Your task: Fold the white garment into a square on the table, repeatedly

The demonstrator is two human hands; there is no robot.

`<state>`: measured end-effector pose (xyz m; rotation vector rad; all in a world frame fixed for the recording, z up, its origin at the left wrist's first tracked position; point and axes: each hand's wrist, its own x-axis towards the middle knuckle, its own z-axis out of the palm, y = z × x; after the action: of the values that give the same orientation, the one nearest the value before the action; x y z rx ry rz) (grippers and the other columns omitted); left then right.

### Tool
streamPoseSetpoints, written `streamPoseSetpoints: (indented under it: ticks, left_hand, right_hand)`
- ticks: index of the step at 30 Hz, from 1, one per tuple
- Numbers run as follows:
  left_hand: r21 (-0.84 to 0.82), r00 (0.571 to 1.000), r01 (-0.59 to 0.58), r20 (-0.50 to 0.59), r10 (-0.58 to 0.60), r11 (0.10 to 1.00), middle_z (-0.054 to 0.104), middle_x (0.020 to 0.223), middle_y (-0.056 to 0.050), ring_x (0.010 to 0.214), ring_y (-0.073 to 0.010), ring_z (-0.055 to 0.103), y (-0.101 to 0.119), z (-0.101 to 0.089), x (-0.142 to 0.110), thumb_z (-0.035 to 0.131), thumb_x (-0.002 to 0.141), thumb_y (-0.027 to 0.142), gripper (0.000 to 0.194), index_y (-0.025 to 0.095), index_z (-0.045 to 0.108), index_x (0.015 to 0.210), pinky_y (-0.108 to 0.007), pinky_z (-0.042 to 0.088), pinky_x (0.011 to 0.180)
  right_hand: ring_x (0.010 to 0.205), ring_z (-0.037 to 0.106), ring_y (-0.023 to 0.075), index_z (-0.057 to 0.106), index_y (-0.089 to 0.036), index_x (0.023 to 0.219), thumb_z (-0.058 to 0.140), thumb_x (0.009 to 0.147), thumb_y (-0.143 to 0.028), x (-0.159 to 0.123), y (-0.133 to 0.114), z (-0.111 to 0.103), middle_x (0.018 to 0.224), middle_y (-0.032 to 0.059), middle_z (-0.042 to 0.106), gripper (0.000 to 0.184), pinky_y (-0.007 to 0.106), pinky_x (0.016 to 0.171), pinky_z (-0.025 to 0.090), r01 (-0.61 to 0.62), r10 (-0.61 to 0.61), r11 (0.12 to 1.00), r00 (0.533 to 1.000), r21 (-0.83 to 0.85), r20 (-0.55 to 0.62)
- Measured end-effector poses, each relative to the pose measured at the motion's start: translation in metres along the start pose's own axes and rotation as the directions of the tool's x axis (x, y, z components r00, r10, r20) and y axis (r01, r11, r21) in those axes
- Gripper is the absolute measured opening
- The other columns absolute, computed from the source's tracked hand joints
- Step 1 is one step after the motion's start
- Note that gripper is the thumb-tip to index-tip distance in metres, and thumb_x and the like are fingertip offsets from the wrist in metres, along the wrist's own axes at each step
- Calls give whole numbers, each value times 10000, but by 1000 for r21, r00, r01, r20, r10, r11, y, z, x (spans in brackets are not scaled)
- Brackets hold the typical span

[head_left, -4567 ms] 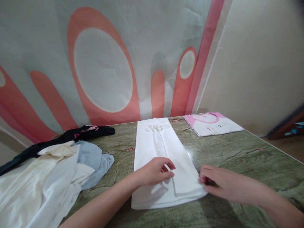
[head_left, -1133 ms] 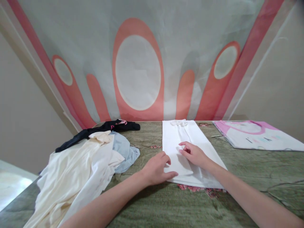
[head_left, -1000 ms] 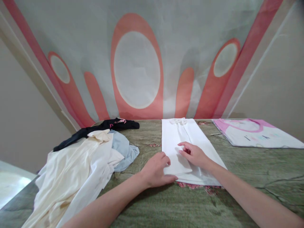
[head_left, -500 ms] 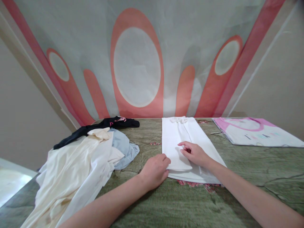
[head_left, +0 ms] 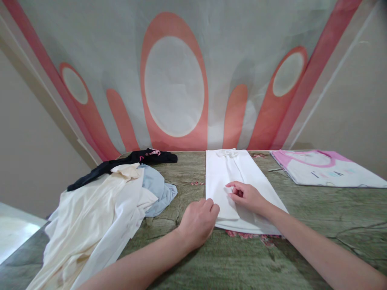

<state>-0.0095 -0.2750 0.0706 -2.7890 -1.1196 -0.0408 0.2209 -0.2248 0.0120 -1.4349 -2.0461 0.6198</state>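
A white garment [head_left: 220, 177] with a small bow at its far end lies folded into a long strip on the table. My left hand [head_left: 200, 219] is closed at its near left edge, fingers curled over the cloth; the fingertips are hidden under the knuckles. Resting on the middle of the same garment is my right hand [head_left: 246, 196], its forefinger and thumb apart and the other fingers curled, with nothing visible between them. The near hem shows as two layers, the upper one ending short of the lower.
To the left, a loose heap holds cream and white clothes [head_left: 90, 217], a light blue piece [head_left: 159, 191] and a black garment [head_left: 121, 163]. A folded pink-and-white shirt [head_left: 329, 173] lies at the right. Behind the wood-patterned tabletop [head_left: 181, 266] rises a printed backdrop [head_left: 175, 141].
My left hand has shifted slightly to the right and its fingers have curled in more at the garment's edge. The right hand has barely moved.
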Motion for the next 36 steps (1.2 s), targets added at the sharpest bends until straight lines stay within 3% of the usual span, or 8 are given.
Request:
streamPoseSetpoints:
  ticks: [5,12,18,27,30,33,36]
  left_hand:
    - [37,996,88,2,-88,995,503,882,-57,821,-232,496,8,-3,-4,480,815,140,59,172,468,863,-342,458,641]
    - [-19,990,22,142,-19,1000,520,878,-62,811,-224,520,12,-3,-3,446,824,81,101,157,481,881,-364,469,689]
    - [-55,973,70,223,-56,996,528,921,-88,824,-224,538,15,-13,-4,442,828,81,114,145,498,904,-353,470,693]
    - [-40,990,65,125,-60,997,530,875,-78,831,-229,529,15,-2,-6,443,855,141,86,162,526,864,-357,452,691]
    - [-121,991,63,122,-49,991,533,888,-70,815,-226,532,12,-1,-8,482,852,281,124,172,529,889,-352,461,683]
    - [-222,995,77,83,-60,972,545,898,-69,829,-212,542,2,-2,-6,420,878,453,305,175,542,912,-338,459,726]
    - [-286,997,72,15,-70,956,570,976,-68,933,-189,541,-17,5,3,329,934,362,298,178,559,981,-322,429,834]
  right_hand:
    - [544,491,118,598,-210,1020,502,796,-352,-1,-8,-3,647,-36,564,282,237,543,350,5,-5,1000,1000,-22,21]
    - [528,482,107,591,-210,1042,554,752,-331,-4,-10,-1,637,-43,556,316,229,539,354,32,-31,999,999,-16,23]
    - [529,465,101,590,-210,1042,556,742,-288,-2,-7,-1,638,-42,548,312,223,539,357,39,-40,999,998,25,51]
    - [530,464,100,607,-201,1024,542,736,-237,-2,-5,0,629,-40,552,297,219,532,354,44,-48,997,997,65,61]
    - [522,466,102,610,-196,1013,534,743,-236,-3,-5,0,616,-40,549,283,222,532,353,57,-60,997,997,56,56]
    - [534,487,113,611,-191,1007,511,779,-272,-3,-6,-1,613,-33,558,262,230,543,361,66,-67,997,997,42,38]
    - [544,502,123,609,-190,1012,484,814,-326,-3,-8,-1,613,-23,566,271,239,550,370,69,-70,997,997,28,25]
